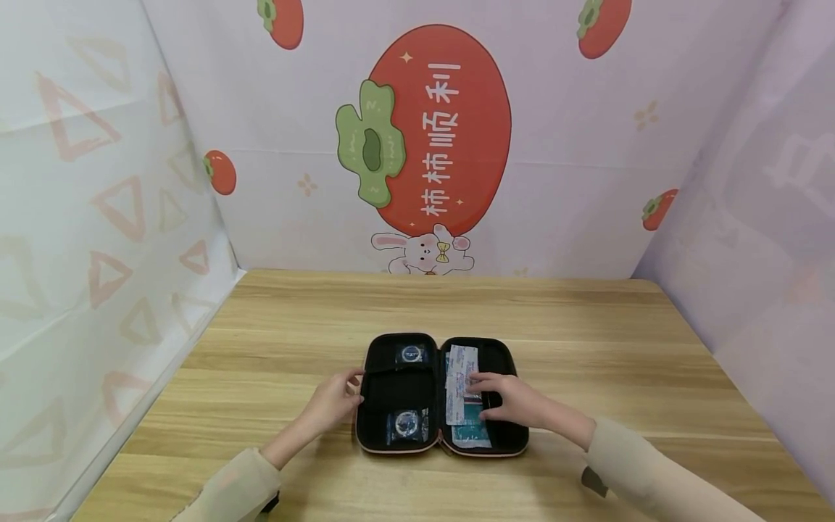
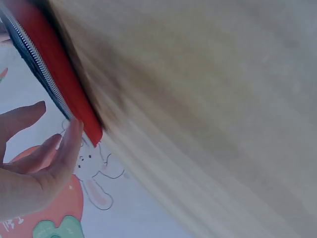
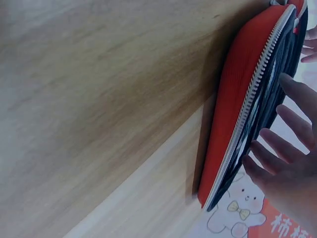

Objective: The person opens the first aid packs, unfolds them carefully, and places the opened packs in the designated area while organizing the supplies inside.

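Note:
An unzipped case (image 1: 399, 390) lies spread flat on the wooden table, black inside, with a red outer shell (image 3: 229, 104) and a silver zipper (image 3: 251, 94). Two dark blue packets, an upper one (image 1: 412, 354) and a lower one (image 1: 407, 424), each with a round ring shape, are in its left half. White paper-like packets (image 1: 458, 391) overlap a teal packet (image 1: 471, 436) in the right half. My left hand (image 1: 331, 399) touches the case's left edge with its fingertips, fingers loosely bent. Over the right half is my right hand (image 1: 517, 402), fingers spread above the packets; contact is unclear.
The wooden table (image 1: 293, 312) extends around the case on every side. A printed cloth backdrop (image 1: 561, 203) with persimmons and a rabbit stands behind it, with cloth walls at left (image 1: 130, 290) and right (image 1: 757, 246).

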Demonstrator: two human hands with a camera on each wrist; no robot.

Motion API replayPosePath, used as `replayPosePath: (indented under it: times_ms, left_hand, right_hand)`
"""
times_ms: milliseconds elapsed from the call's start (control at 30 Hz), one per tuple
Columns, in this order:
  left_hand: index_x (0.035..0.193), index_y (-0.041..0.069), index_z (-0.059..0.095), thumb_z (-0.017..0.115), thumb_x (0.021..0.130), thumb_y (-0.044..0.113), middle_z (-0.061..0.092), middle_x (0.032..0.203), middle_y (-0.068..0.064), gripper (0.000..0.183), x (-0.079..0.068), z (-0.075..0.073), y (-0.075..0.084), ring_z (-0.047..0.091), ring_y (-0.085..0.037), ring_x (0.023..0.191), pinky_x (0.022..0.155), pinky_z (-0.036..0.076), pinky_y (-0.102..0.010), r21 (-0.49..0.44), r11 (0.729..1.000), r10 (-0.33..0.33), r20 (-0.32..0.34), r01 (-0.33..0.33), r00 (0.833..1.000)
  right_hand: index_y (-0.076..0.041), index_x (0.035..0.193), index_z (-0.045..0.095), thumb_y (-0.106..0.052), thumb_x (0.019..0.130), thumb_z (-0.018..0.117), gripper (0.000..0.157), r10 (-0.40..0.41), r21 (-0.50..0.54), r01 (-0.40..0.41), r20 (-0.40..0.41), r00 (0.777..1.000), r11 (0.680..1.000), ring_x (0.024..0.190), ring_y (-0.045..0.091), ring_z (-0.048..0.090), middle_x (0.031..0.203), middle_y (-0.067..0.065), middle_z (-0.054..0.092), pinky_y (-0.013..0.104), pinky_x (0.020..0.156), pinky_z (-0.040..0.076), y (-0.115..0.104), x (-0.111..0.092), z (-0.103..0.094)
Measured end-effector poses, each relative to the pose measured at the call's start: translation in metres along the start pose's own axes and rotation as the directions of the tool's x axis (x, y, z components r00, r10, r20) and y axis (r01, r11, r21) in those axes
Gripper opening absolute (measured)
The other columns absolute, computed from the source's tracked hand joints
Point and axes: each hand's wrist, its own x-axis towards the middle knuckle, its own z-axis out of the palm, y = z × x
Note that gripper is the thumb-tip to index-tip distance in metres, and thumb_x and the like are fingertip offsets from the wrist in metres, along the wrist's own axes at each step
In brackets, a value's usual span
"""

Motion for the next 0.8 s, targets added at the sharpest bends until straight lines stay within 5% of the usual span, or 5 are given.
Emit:
replayPosePath:
  times_ms: [133, 333, 600, 800]
  left_hand:
    - [0.105, -0.002, 0.059, 0.064, 0.074, -0.001, 0.059, 0.091, -0.011, 0.031, 0.006, -0.001, 0.009, 0.056, -0.024, 0.083, 0.069, 0.048, -0.035, 0.096, 0.985, 0.142, 0.018, -0.143, 0.99]
    - [0.104, -0.003, 0.058, 0.062, 0.078, 0.002, 0.06, 0.089, -0.007, 0.027, 0.013, 0.005, 0.015, 0.057, -0.02, 0.084, 0.073, 0.048, -0.031, 0.03, 0.938, 0.332, 0.204, -0.345, 0.921]
    - [0.106, -0.003, 0.058, 0.06, 0.08, 0.004, 0.061, 0.091, -0.008, 0.026, 0.019, 0.014, 0.017, 0.058, -0.018, 0.084, 0.071, 0.049, -0.022, -0.082, 0.944, 0.327, 0.364, -0.32, 0.872]
    - [0.107, -0.003, 0.058, 0.061, 0.082, 0.007, 0.061, 0.092, -0.008, 0.028, 0.022, 0.018, 0.016, 0.058, -0.013, 0.081, 0.07, 0.048, -0.021, -0.122, 0.942, 0.333, 0.444, -0.312, 0.832]
  right_hand:
    - [-0.001, 0.106, 0.062, -0.01, 0.076, 0.067, 0.031, 0.05, 0.011, -0.049, -0.096, 0.994, 0.999, 0.109, 0.035, 0.048, 0.118, 0.019, 0.052, 0.044, 0.084, 0.044, 0.003, -0.008, -0.005]
    - [-0.002, 0.106, 0.062, -0.004, 0.077, 0.066, 0.03, 0.197, 0.032, -0.195, -0.225, 0.954, 0.98, 0.102, 0.034, 0.052, 0.113, 0.018, 0.052, 0.043, 0.081, 0.046, 0.009, -0.019, -0.009]
    - [0.004, 0.106, 0.059, 0.001, 0.073, 0.068, 0.035, 0.255, 0.105, -0.234, -0.302, 0.919, 0.967, 0.094, 0.035, 0.053, 0.109, 0.023, 0.05, 0.037, 0.071, 0.051, 0.02, -0.028, -0.008]
    - [0.008, 0.11, 0.056, -0.001, 0.073, 0.067, 0.04, 0.397, 0.277, -0.331, -0.23, 0.889, 0.902, 0.081, 0.027, 0.059, 0.106, 0.024, 0.053, 0.029, 0.062, 0.051, 0.025, -0.031, -0.007]
